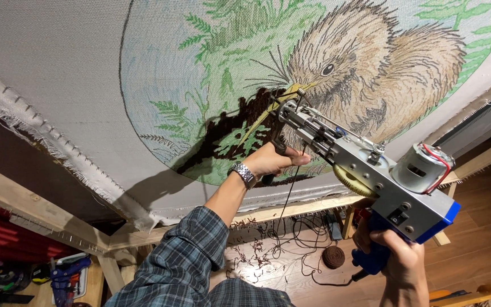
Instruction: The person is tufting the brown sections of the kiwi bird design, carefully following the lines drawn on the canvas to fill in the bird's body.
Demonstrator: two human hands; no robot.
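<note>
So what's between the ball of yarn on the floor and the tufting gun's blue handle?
Head view: bare wooden floor between the yarn ball and the handle; a dark cord runs just below.

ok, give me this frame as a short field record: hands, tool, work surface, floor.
left hand: left hand, wristwatch on wrist, gripping the tool's black front handle
right hand: right hand wrapped around the blue rear grip
tool: silver-and-blue metal tufting gun, needle tip against the cloth
work surface: grey stretched cloth with a printed brown bird and green ferns, on a wooden frame
tufted area: dark brown yarn patch beside the needle
floor: brown yarn ball, loose yarn scraps
</note>
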